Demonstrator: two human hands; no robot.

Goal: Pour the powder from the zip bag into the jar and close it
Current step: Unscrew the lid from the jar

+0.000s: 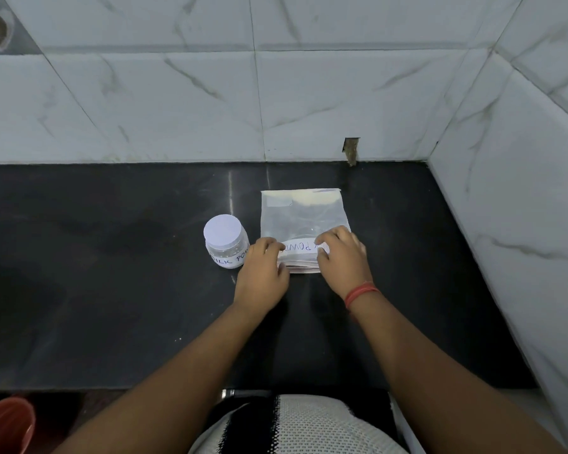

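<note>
You are standing at a dark, glossy stone counter (112,257) that is running left to right and ending at a corner on the right. White marble-look wall tiles (177,103) with grey veins are rising behind it and along the right side, and a small chipped gap (351,151) is showing where the far wall meets the counter.

The zip bag (304,217) is lying flat on the counter right of centre, its near edge toward you; pale powder is sitting along its far end, and a white label with handwritten letters is crossing its near part. Your left hand (261,273) is pinching the bag's near left corner, fingers curled onto the label. Your right hand (340,257) is doing the same at the near right corner, fingertips curled down on the plastic; a red thread (361,293) is circling that wrist.

The jar (225,242) is standing upright just left of the bag, touching or nearly touching your left hand, with its white lid (222,230) on. An orange bucket rim (7,424) is showing at the near left, below the counter's edge.
</note>
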